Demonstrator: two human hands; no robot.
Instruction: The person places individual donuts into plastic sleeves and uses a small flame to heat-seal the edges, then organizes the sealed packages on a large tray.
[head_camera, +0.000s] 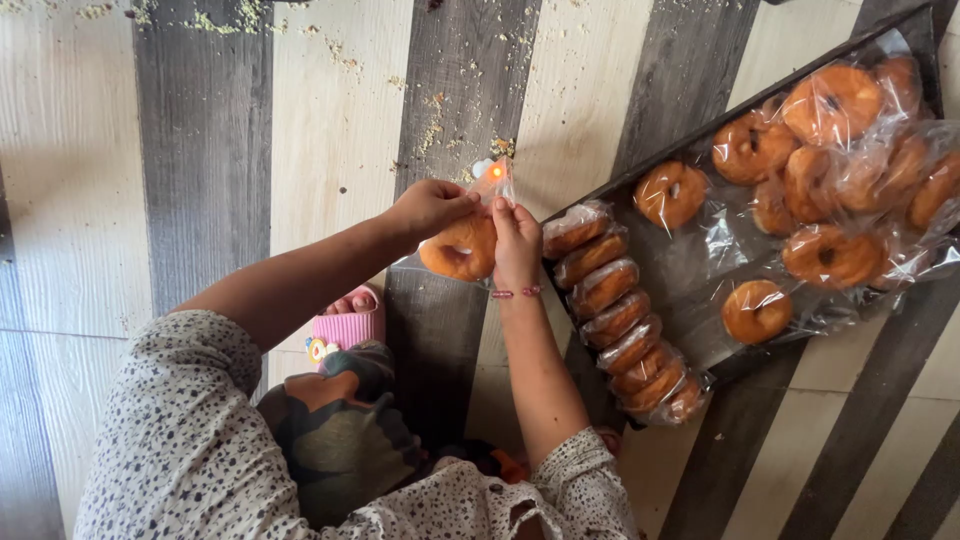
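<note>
2 hands, left (428, 207) and right (515, 238), pinch-grip bagged doughnut (461, 249); bag neck points up-frame.

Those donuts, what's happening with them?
A person sitting on a striped floor holds one ring donut in a clear bag with both hands. The left hand and right hand pinch the bag's top beside a small candle flame. A dark tray next to them holds a neat row of bagged donuts along its edge and a loose heap of bagged donuts farther back.
</note>
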